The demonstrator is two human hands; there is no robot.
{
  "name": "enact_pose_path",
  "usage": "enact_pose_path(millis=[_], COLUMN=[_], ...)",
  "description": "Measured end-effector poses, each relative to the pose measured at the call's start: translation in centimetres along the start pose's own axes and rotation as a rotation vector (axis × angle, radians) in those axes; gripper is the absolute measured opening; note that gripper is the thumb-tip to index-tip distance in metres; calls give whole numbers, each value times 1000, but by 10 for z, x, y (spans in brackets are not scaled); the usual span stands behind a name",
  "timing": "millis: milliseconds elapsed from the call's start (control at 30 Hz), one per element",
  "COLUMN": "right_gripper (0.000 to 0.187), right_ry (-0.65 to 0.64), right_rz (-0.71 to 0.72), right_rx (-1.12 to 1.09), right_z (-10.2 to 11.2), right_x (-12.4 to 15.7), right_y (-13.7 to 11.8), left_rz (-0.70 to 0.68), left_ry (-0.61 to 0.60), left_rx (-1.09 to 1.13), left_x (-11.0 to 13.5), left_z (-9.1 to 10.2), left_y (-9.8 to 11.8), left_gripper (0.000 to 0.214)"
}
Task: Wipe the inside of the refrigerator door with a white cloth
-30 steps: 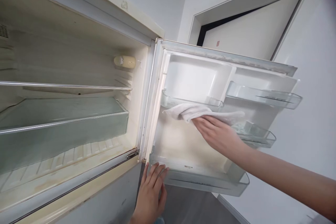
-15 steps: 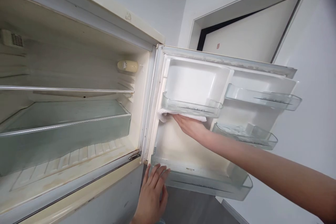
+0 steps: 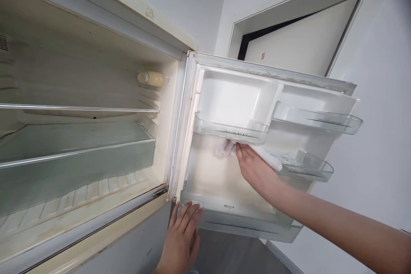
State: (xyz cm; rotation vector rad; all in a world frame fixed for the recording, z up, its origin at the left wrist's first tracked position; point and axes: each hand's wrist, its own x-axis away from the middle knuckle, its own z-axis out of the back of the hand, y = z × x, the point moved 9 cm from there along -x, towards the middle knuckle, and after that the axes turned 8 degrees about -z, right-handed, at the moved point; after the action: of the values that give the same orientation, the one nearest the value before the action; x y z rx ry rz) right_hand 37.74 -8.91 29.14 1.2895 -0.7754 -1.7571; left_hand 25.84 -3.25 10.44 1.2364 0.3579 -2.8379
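Note:
An old cream fridge stands open, its door (image 3: 321, 81) swung out to the right. My right hand (image 3: 255, 170) presses a white cloth (image 3: 268, 157) against the door's inner wall, just under the upper left clear bin (image 3: 229, 130). My left hand (image 3: 181, 239) lies flat with fingers stretched out on the bottom left corner of the door, by the lowest door bin (image 3: 250, 227). It holds nothing.
Inside the fridge are glass shelves (image 3: 77, 108) and a clear drawer (image 3: 80, 154), with a small lamp housing (image 3: 150, 78) on the right wall. Two more clear bins (image 3: 316, 117) hang on the door's right side. A white wall and a doorway (image 3: 302, 38) lie behind.
My right hand swept the cloth left under the upper bin, then back right and a little lower. The left hand stayed on the door's bottom corner.

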Motion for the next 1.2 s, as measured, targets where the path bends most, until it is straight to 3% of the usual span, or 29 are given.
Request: enact_pose_path(millis=[133, 233, 400, 467, 600, 667, 767, 900, 933, 1000, 1067, 1133, 1200], right_gripper=[47, 44, 25, 26, 42, 41, 31, 19, 26, 50, 51, 44, 39], right_ry=[38, 67, -38, 83, 438, 486, 581, 645, 639, 482, 356, 246, 154], right_rz=[-76, -67, 42, 35, 126, 128, 14, -236, -320, -573, -851, -1062, -1116], right_rx=[-8, -128, -304, -318, -402, -462, -490, -317, -345, -551, -832, -1125, -1320], right_z=[3, -6, -53, -56, -16, 8, 42, 67, 69, 55, 35, 11, -4], right_x=[5, 13, 46, 61, 95, 103, 104, 76, 65, 38, 20, 5, -13], right_y=[6, -12, -48, -44, -23, -6, 37, 118, 143, 196, 236, 251, 248], left_rz=[11, 8, -8, -17, -22, -7, 12, 34, 35, 36, 38, 44, 45], left_ry=[-2, -4, 32, 56, 121, 155, 161, 119, 115, 115, 122, 128, 121], left_rx=[4, -3, -64, -87, -110, -101, -68, -26, -17, -5, -2, -6, -7], left_x=[0, 0, -1, 0, 2, 2, 1, 1, 2, 2, 2, 2, 2], left_z=[1, 3, 6, 5, 0, 0, 0, -2, -2, -2, -1, 0, -1], left_y=[1, 2, 2, 2, 2, 1, 0, -1, -2, -2, -1, -1, -1], left_gripper=[63, 66, 65, 63, 60, 58, 58, 61, 61, 59, 58, 59, 62])
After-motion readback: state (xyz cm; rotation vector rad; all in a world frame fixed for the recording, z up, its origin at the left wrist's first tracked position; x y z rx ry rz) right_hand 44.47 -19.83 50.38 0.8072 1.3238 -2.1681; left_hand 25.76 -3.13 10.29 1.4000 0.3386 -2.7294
